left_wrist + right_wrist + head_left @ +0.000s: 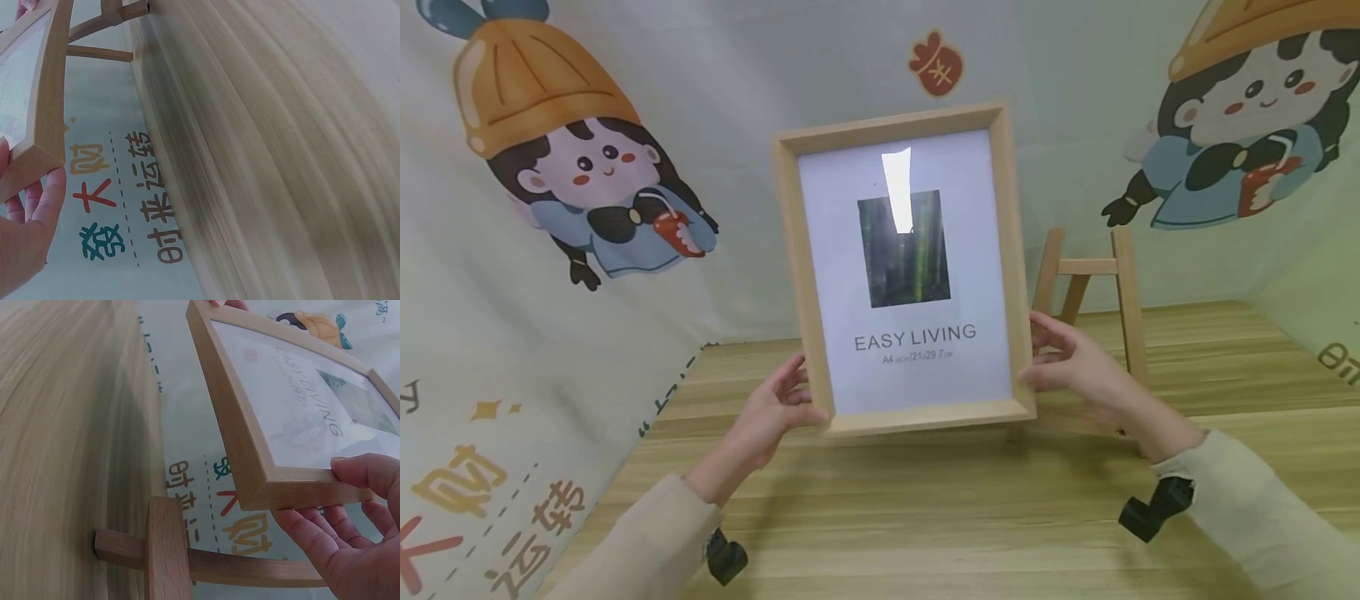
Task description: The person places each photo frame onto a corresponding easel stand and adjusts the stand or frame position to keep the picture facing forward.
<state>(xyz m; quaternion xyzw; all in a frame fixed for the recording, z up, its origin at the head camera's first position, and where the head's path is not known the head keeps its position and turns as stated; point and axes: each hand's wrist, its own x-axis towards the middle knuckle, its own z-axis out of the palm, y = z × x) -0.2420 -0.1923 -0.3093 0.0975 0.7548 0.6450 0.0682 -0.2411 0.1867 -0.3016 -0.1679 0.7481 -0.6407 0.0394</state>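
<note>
A wooden picture frame is held up above the table, its front with the words EASY LIVING turned towards me. My left hand grips its lower left corner, thumb on the front and fingers behind. On the opposite side, my right hand pinches the right edge near the bottom. The right wrist view shows that thumb on the front of the picture frame and the fingers of the right hand beneath its edge. Behind the frame's right side stands a small wooden easel, partly hidden by the frame and my right hand.
The wood-grain table spreads under both arms. A pale cloth backdrop with printed cartoon figures and characters rises behind and at the sides. Close behind my right forearm is the easel's leg.
</note>
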